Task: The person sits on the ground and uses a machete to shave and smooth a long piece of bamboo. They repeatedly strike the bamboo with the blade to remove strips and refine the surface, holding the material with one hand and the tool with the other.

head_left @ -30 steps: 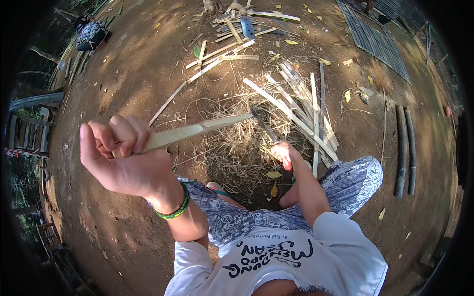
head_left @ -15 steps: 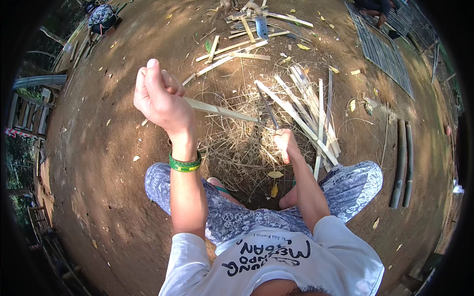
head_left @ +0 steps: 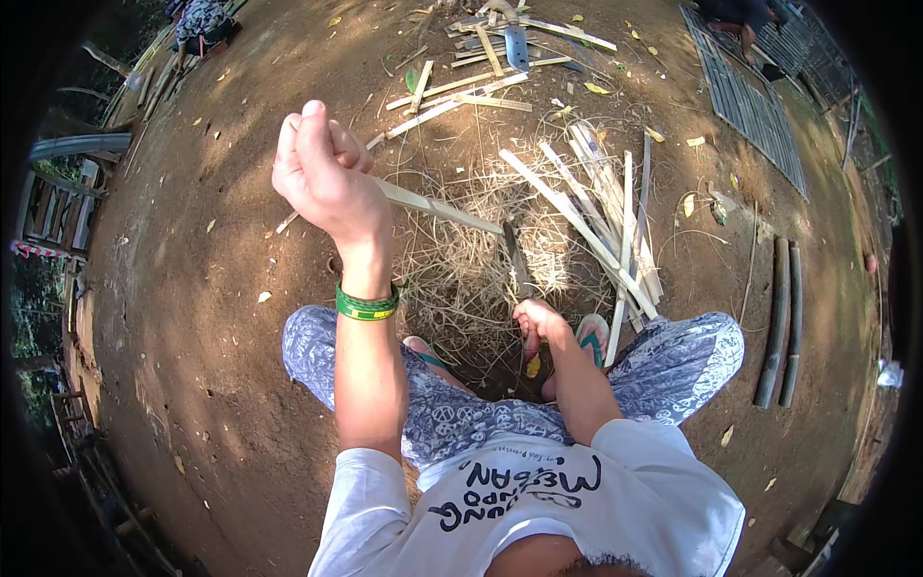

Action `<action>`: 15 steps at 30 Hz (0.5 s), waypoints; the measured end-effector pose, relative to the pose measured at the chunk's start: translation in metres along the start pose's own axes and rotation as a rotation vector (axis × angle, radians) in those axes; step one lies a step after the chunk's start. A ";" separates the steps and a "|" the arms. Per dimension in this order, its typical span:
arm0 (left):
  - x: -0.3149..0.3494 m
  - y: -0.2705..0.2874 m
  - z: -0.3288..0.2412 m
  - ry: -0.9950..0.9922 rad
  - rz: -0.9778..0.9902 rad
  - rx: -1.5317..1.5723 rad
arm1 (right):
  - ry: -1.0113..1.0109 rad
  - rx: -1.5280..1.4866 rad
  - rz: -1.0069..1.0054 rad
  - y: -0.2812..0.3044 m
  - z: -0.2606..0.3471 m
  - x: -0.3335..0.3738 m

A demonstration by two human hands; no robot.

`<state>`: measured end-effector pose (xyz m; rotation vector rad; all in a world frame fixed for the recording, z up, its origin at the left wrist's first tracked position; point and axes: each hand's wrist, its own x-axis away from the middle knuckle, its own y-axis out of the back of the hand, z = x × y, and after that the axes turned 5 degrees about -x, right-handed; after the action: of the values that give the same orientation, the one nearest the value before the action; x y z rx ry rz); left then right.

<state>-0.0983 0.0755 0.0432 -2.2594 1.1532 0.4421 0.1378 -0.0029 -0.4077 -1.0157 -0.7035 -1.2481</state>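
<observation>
My left hand (head_left: 332, 178), raised and closed, grips a pale bamboo strip (head_left: 437, 207). The strip slants down to the right from my fist. Near my feet, my right hand (head_left: 540, 322) is wrapped round the handle of a knife (head_left: 517, 258). Its dark blade points away from me and meets or crosses the strip's far end; exact contact is too small to make out. Below both lies a tangle of thin bamboo shavings (head_left: 452, 288) on the soil. Most of the knife handle is hidden in my fist.
Cut bamboo strips (head_left: 601, 207) lie bunched at my right knee. Farther ahead, a cleaver (head_left: 516, 48) rests among more strips (head_left: 461, 96). Two dark poles (head_left: 772, 322) lie to the right, beyond them a slatted bamboo panel (head_left: 745, 101). People crouch at far left (head_left: 200, 29) and far right (head_left: 740, 24).
My right hand has drawn the knife back toward my body, and its blade now sits at the strip's far end. My left hand, still holding the strip, has shifted slightly up and right.
</observation>
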 end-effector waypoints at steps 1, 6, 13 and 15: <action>-0.003 0.009 0.000 0.001 -0.024 -0.013 | -0.069 -0.144 0.195 -0.004 0.012 0.012; 0.003 0.016 -0.010 0.021 -0.047 -0.012 | 0.409 -0.141 0.119 -0.017 0.047 0.051; 0.009 0.059 -0.127 -0.084 0.006 0.327 | 0.641 -0.301 0.057 -0.081 0.109 0.145; 0.020 0.078 -0.139 -0.108 -0.066 0.351 | 0.690 -0.423 0.151 -0.097 0.128 0.166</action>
<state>-0.1451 -0.0593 0.1164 -1.9387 1.0109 0.3041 0.0907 0.0426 -0.1863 -0.8640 0.1752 -1.5234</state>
